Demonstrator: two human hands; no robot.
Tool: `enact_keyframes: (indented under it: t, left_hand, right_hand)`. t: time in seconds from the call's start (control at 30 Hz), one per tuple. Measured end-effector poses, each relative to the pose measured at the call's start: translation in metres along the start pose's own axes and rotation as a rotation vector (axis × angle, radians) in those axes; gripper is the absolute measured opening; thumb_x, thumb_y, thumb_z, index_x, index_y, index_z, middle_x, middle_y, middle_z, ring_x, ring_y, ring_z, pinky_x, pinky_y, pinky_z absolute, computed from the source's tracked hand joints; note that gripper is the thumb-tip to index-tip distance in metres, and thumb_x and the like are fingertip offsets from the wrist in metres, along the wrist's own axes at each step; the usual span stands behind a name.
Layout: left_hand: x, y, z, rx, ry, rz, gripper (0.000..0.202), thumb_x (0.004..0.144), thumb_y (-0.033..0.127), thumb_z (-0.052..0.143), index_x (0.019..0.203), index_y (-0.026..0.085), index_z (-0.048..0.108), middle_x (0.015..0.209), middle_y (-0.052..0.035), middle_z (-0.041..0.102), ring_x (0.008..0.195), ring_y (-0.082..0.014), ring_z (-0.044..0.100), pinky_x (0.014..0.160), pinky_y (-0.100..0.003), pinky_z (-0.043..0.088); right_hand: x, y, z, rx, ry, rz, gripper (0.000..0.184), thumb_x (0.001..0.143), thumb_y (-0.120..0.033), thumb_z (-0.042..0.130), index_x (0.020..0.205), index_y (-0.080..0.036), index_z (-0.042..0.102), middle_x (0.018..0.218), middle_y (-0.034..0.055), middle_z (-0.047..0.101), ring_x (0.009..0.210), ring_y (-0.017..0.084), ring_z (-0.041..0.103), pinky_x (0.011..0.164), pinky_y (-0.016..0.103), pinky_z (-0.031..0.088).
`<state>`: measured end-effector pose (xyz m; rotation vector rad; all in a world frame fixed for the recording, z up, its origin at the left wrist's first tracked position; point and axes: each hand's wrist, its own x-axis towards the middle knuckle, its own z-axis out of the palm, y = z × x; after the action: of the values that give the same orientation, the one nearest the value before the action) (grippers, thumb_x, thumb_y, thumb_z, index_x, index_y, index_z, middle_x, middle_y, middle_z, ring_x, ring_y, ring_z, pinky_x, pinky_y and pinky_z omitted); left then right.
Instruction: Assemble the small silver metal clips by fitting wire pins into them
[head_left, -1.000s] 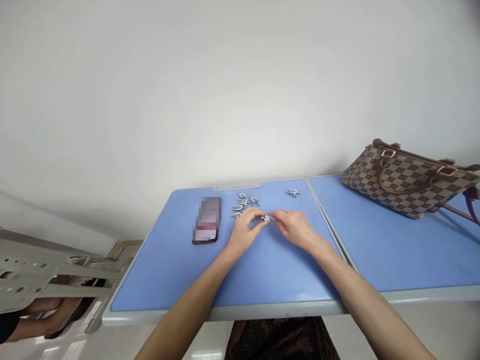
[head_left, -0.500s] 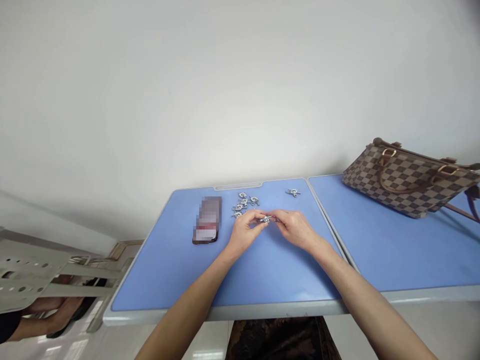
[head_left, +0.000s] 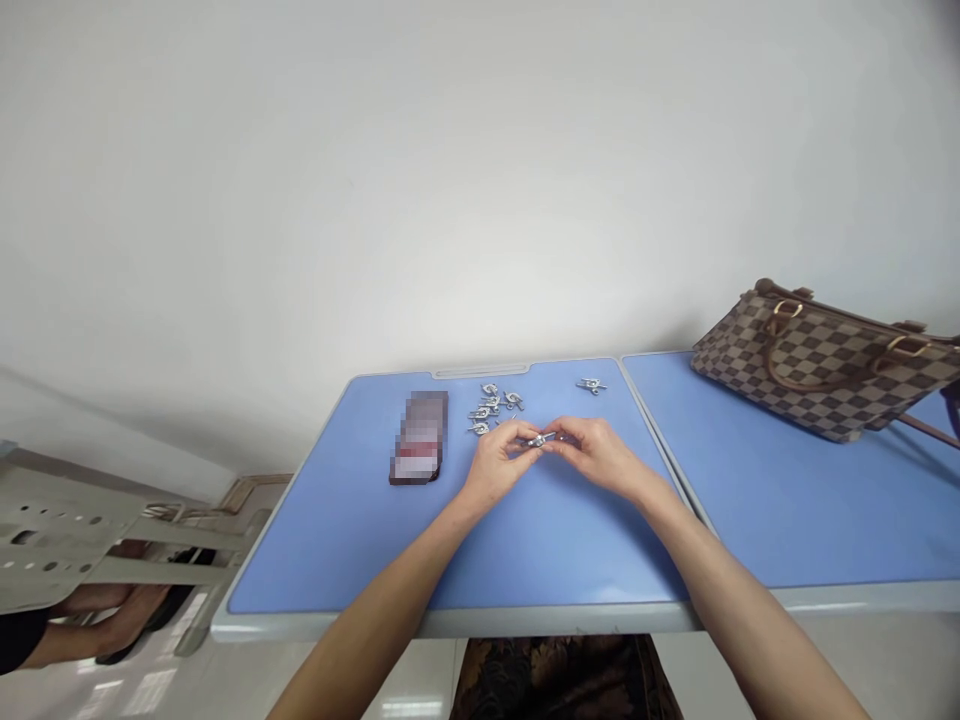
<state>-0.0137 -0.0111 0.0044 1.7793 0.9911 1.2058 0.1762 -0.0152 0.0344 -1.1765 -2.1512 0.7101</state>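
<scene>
A small silver metal piece (head_left: 538, 439) is pinched between my two hands just above the blue table (head_left: 360, 540). My left hand (head_left: 499, 462) grips its left end with curled fingers. My right hand (head_left: 596, 455) grips its right end the same way. Just behind my left hand lies a cluster of several similar silver metal pieces (head_left: 493, 406). One more silver piece (head_left: 591, 386) lies apart near the table's far right corner.
A dark phone (head_left: 420, 437) lies flat left of the cluster. A second blue table (head_left: 780, 500) adjoins on the right, carrying a brown checkered handbag (head_left: 825, 358). Another person's arm (head_left: 82, 615) and a pale perforated rack (head_left: 67, 550) are at lower left.
My hands stay together on the small metal piece, with only slight finger movement; the view has shifted a little to the left.
</scene>
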Motion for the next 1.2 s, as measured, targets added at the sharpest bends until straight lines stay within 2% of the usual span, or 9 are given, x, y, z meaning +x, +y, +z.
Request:
enact_keyframes:
  t: [0.23, 0.4, 0.57, 0.7, 0.8, 0.93, 1.03, 1.2]
  left_hand:
    - [0.0025, -0.0053, -0.0010, -0.088, -0.084, -0.062, 0.015, 0.078, 0.027, 0.067, 0.088, 0.015, 0.064, 0.094, -0.0069, 0.068, 0.089, -0.0179, 0.066, 0.081, -0.033, 0.057]
    - [0.0030, -0.0094, -0.0024, -0.211, -0.108, -0.111, 0.021, 0.078, 0.032, 0.070, 0.088, 0.015, 0.064, 0.100, -0.0085, 0.068, 0.095, -0.0200, 0.066, 0.088, -0.038, 0.054]
    - [0.0031, -0.0049, -0.0017, -0.294, -0.066, -0.145, 0.024, 0.074, 0.034, 0.073, 0.084, 0.015, 0.063, 0.095, -0.0063, 0.068, 0.090, -0.0185, 0.066, 0.084, -0.035, 0.054]
    - [0.0040, -0.0011, -0.0011, -0.350, -0.072, -0.196, 0.028, 0.075, 0.036, 0.073, 0.088, 0.015, 0.062, 0.089, -0.0061, 0.070, 0.087, -0.0183, 0.067, 0.082, -0.035, 0.056]
    - [0.0043, -0.0004, -0.0004, -0.390, -0.095, -0.220, 0.032, 0.075, 0.039, 0.072, 0.094, 0.014, 0.062, 0.089, -0.0068, 0.070, 0.086, -0.0187, 0.067, 0.078, -0.034, 0.058]
    - [0.0036, -0.0010, 0.0003, -0.368, -0.096, -0.222, 0.035, 0.077, 0.043, 0.069, 0.097, 0.014, 0.063, 0.089, -0.0075, 0.070, 0.084, -0.0200, 0.068, 0.073, -0.036, 0.059]
    - [0.0040, -0.0012, -0.0005, -0.341, -0.088, -0.212, 0.033, 0.077, 0.041, 0.070, 0.095, 0.014, 0.064, 0.089, -0.0073, 0.070, 0.084, -0.0195, 0.068, 0.074, -0.034, 0.058]
    - [0.0067, -0.0014, -0.0031, -0.304, -0.117, -0.233, 0.032, 0.080, 0.042, 0.065, 0.097, 0.015, 0.062, 0.085, -0.0050, 0.068, 0.073, -0.0152, 0.066, 0.065, -0.027, 0.054]
  right_hand:
    - [0.0001, 0.0003, -0.0004, -0.153, -0.018, -0.008, 0.022, 0.093, -0.032, 0.048, 0.100, -0.017, 0.064, 0.076, 0.0043, 0.068, 0.061, 0.014, 0.057, 0.057, 0.024, 0.037]
    - [0.0000, 0.0034, -0.0001, -0.154, -0.031, -0.041, 0.021, 0.094, -0.029, 0.046, 0.104, -0.018, 0.062, 0.081, 0.0051, 0.069, 0.068, 0.016, 0.061, 0.061, 0.025, 0.040]
    - [0.0002, 0.0038, 0.0020, -0.139, -0.008, -0.054, 0.020, 0.094, -0.025, 0.047, 0.106, -0.018, 0.060, 0.088, 0.0065, 0.071, 0.074, 0.017, 0.064, 0.065, 0.026, 0.042]
    - [0.0009, 0.0048, 0.0037, -0.128, 0.027, -0.036, 0.021, 0.094, -0.033, 0.049, 0.103, -0.018, 0.061, 0.084, 0.0056, 0.071, 0.071, 0.017, 0.064, 0.064, 0.025, 0.042]
    - [0.0013, 0.0066, 0.0046, -0.168, 0.027, -0.038, 0.020, 0.095, -0.032, 0.048, 0.100, -0.018, 0.061, 0.082, 0.0051, 0.070, 0.069, 0.016, 0.063, 0.062, 0.025, 0.041]
    - [0.0011, 0.0070, 0.0037, -0.225, 0.009, -0.043, 0.018, 0.095, -0.028, 0.047, 0.098, -0.018, 0.061, 0.081, 0.0053, 0.070, 0.068, 0.016, 0.061, 0.061, 0.025, 0.038]
    - [0.0012, 0.0052, 0.0023, -0.199, -0.002, -0.022, 0.019, 0.095, -0.032, 0.047, 0.097, -0.019, 0.061, 0.077, 0.0035, 0.068, 0.064, 0.015, 0.059, 0.059, 0.024, 0.037]
    - [0.0027, 0.0017, 0.0025, -0.128, -0.028, 0.052, 0.027, 0.093, -0.038, 0.047, 0.088, -0.018, 0.063, 0.071, 0.0012, 0.065, 0.059, 0.013, 0.053, 0.057, 0.024, 0.035]
